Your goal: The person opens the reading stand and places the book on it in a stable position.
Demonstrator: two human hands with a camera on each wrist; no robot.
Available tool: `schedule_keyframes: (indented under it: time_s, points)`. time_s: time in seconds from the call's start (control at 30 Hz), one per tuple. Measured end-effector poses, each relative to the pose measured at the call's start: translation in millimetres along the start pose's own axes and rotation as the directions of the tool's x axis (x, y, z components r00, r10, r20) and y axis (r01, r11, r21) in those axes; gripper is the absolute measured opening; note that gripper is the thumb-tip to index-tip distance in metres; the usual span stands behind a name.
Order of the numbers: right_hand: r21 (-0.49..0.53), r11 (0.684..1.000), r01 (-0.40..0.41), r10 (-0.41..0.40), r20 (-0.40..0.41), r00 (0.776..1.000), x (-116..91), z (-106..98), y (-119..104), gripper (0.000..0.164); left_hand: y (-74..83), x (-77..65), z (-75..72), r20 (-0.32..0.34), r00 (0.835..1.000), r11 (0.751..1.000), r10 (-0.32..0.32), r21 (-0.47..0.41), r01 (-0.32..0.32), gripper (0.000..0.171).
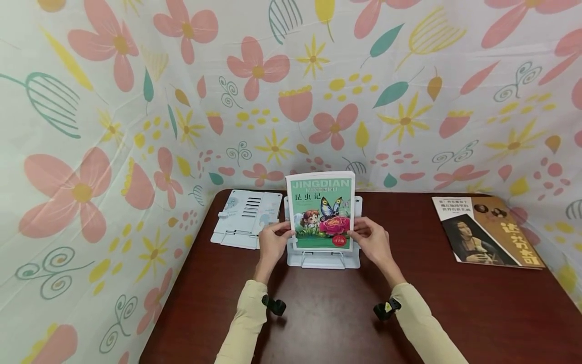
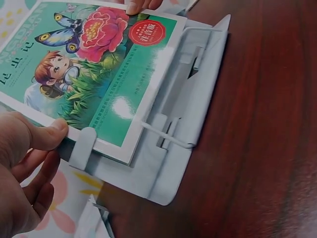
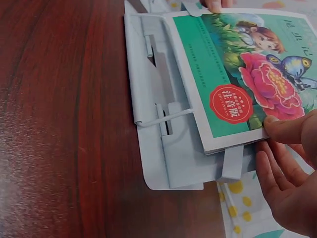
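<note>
A green children's book (image 1: 313, 202) with a girl, a butterfly and a red flower on its cover leans upright against a pale metal book stand (image 1: 294, 260). My left hand (image 1: 274, 242) pinches the book's left edge, thumb on the cover and fingers behind. On the opposite edge my right hand (image 1: 374, 241) pinches it likewise. In the left wrist view a side tab (image 2: 84, 148) of the stand folds over the cover's edge, while another tab (image 3: 232, 162) shows by the opposite edge in the right wrist view. The stand's wire holder (image 2: 166, 135) lies by the book's bottom edge.
A second pale book stand (image 1: 234, 238) lies on the brown table (image 1: 323, 313) to the left. Over on the right lies a brown and white book (image 1: 495, 232) with a portrait on its cover. Flower-printed cloth (image 1: 336, 151) hangs behind and along the left side.
</note>
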State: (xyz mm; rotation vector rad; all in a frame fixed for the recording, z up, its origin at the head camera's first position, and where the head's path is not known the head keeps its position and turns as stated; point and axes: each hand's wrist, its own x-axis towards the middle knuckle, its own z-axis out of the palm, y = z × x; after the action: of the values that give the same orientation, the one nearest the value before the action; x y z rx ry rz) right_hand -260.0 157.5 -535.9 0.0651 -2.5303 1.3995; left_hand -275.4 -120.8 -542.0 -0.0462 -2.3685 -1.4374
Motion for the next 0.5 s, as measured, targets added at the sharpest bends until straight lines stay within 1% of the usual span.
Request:
schedule_keyframes:
  time_s: [0.13, 0.33, 0.43, 0.5]
  points:
    - [-0.006, 1.0, -0.018, 0.018, -0.004, 1.0, -3.5, 0.9, 2.7, 0.024, -0.7, -4.1, 3.3, -0.006, 1.0, 0.999, -0.028, -0.016, 0.028, 0.02]
    - [0.001, 0.998, -0.065, 0.065, -0.013, 0.998, -8.4, 2.1, 9.9, 0.024, -2.9, -10.0, 8.3, -0.004, 1.0, 1.0, -0.022, -0.018, 0.022, 0.019]
    - [0.005, 0.998, -0.065, 0.065, -0.013, 0.998, -10.0, 3.5, 12.5, 0.025, -4.0, -13.1, 9.1, -0.019, 1.0, 1.0, -0.017, -0.006, 0.017, 0.019]
    - [0.009, 0.998, -0.064, 0.064, -0.013, 0.998, -10.6, 4.9, 13.4, 0.025, -5.5, -14.7, 9.3, -0.031, 0.999, 1.0, -0.025, 0.001, 0.025, 0.019]
